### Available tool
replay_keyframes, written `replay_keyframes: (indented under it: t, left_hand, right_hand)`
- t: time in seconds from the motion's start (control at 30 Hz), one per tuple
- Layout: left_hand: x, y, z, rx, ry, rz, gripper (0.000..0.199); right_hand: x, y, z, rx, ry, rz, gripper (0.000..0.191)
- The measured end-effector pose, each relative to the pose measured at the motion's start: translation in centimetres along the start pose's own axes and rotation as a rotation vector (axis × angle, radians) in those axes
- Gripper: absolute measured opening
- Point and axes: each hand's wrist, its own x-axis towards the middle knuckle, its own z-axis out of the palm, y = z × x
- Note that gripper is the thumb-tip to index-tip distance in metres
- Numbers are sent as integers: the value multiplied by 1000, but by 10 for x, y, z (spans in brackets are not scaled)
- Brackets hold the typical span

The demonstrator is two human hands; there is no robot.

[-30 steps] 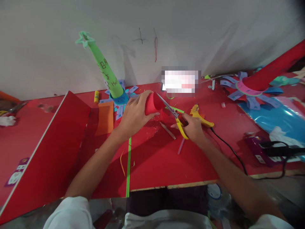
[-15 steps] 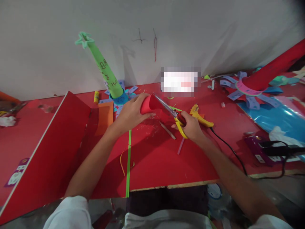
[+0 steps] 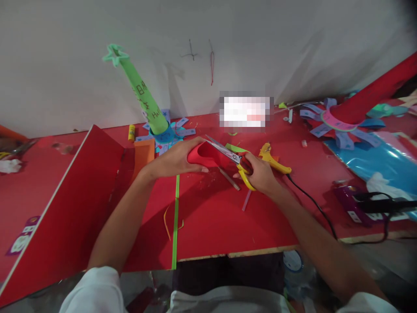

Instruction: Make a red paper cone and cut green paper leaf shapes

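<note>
My left hand [image 3: 177, 158] grips a curved piece of red paper [image 3: 199, 155], thumb below and fingers behind it. In my right hand [image 3: 260, 173] are scissors [image 3: 235, 158] with yellow handles, their blades pointing up and left over the red paper's upper edge. The blades look nearly closed. A pencil [image 3: 230, 179] lies on the red table just below the paper. Under the scissors a green strip [image 3: 235, 148] shows partly.
A yellow glue gun [image 3: 275, 161] with a black cord lies right of my right hand. Behind my left hand stands a green cone [image 3: 143, 98]. An orange sheet [image 3: 144, 154], a glue stick [image 3: 131, 132] and an upright red board [image 3: 71, 208] are leftward.
My left hand has moved slightly down and left with the red paper, whose opening now looks wider. The scissors' blades have tilted flatter across it.
</note>
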Motion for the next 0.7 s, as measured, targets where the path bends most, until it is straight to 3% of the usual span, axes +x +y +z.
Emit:
replay_keyframes:
  t: [0.23,0.7]
  left_hand:
    - [-5,0,-9,-64,-106,1,66]
    - [-6,-2,-7,-62,-129,-8,67]
  right_hand:
    - [-1,1,2,-40,-89,2,55]
    - [1,-2,-3,-38,-111,-2,41]
